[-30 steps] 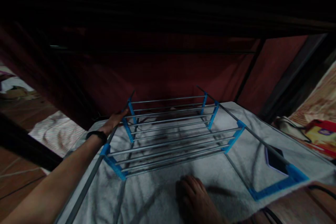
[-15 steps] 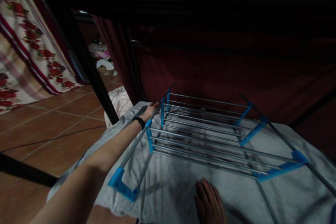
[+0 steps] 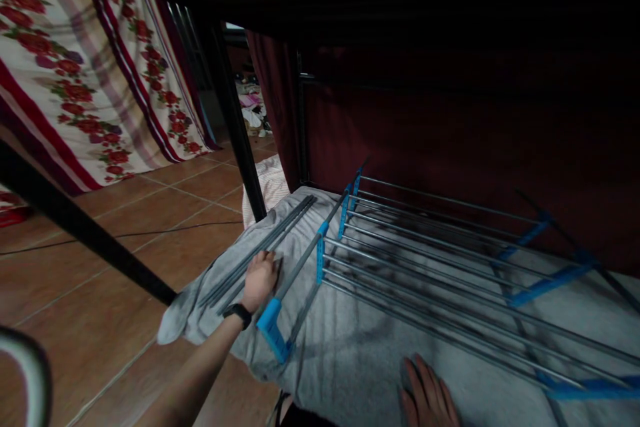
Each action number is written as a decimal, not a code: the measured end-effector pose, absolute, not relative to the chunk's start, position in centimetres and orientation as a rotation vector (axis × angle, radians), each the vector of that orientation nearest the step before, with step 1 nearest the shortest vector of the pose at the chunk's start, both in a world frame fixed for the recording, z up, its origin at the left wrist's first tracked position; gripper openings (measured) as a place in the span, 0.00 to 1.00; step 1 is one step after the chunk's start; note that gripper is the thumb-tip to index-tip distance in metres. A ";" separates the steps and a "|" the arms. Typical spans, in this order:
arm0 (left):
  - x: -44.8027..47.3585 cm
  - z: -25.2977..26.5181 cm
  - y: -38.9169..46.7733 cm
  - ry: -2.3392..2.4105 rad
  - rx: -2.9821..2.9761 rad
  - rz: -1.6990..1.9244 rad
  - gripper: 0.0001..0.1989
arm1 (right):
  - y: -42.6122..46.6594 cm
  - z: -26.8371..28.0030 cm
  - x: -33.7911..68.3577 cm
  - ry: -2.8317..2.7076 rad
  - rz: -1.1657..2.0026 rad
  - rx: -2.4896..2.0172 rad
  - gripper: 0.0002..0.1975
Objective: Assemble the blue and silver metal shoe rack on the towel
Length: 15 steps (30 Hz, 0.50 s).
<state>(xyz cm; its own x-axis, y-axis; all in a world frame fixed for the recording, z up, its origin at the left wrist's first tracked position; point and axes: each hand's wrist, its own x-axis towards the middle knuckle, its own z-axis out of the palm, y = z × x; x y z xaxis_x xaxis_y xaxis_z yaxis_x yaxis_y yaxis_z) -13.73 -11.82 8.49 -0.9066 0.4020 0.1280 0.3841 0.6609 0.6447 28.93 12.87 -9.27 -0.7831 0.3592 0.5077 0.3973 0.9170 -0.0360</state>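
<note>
My left hand (image 3: 261,277), with a black band on its wrist, is low over the grey blanket at the inner edge of several loose grey metal rods (image 3: 260,240). Its fingers point forward, slightly bent, with no grip on a rod visible. To its right stands a rack (image 3: 430,267) of parallel metal bars with blue plastic brackets (image 3: 320,257). A blue corner piece (image 3: 274,332) on the rack's near left end is close to my wrist. My right hand (image 3: 429,395) lies palm down on the blanket in front of the rack, fingers stretched out.
The grey blanket (image 3: 360,353) covers a low bed under a dark overhead frame. Black posts (image 3: 237,127) stand at the left, and a dark red curtain (image 3: 425,140) hangs behind. Beyond are a tiled floor (image 3: 165,213), a cable and a flowered cloth (image 3: 115,80).
My left hand has come off the rack's side tube and moved back toward me, beside the loose rods. The view has swung left. My right hand remains flat on the blanket.
</note>
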 end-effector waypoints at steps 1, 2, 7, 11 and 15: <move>-13.9 7.9 -12.5 2.913 0.643 0.994 0.18 | 12.9 -9.3 28.9 -2.544 -0.106 -0.540 0.30; -14.0 7.4 -13.0 2.988 0.624 0.850 0.19 | 12.9 -9.3 28.9 -2.533 -0.110 -0.536 0.31; -14.9 5.3 -13.6 3.155 0.568 0.267 0.23 | 12.8 -9.0 28.7 -2.513 -0.063 -0.519 0.32; -15.3 5.3 -13.0 3.109 0.509 0.381 0.20 | 12.3 -8.6 28.4 -2.480 -0.012 -0.555 0.28; -15.2 6.0 -13.0 2.994 0.453 0.593 0.13 | 12.0 -8.6 28.2 -2.455 0.038 -0.588 0.26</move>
<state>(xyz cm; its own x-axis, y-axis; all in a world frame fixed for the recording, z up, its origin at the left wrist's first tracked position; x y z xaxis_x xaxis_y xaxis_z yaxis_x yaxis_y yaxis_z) -15.25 -12.95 6.01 -0.9554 0.2953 0.0018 0.2738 0.8832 0.3807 28.20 12.03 -8.56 -0.7172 0.4200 0.5561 0.4025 0.9011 -0.1614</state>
